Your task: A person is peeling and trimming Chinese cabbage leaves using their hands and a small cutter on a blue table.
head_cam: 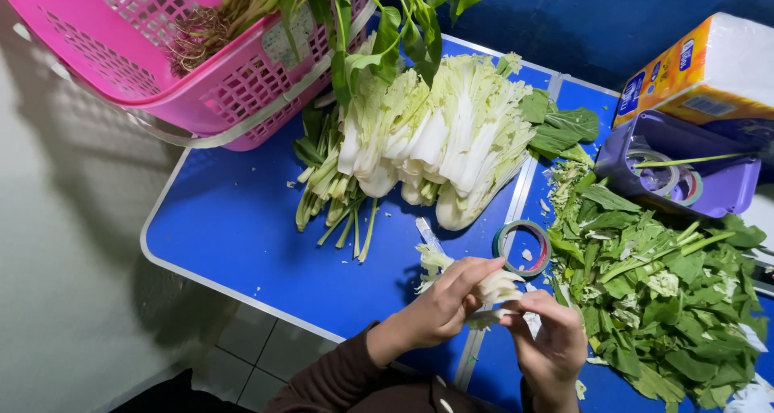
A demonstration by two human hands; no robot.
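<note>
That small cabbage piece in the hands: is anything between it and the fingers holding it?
Nothing visible. The left hand and right hand both grip the pale cabbage piece directly with bare fingertips, above the blue table. The tape roll lies just beyond, apart from it.

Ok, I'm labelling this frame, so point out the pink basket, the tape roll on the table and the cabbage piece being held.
pink basket (242, 90), head view, on its front lattice wall.
tape roll (504, 237), head view, on its left rim.
cabbage piece (500, 285), head view, on the pale leaf between both hands.
</note>
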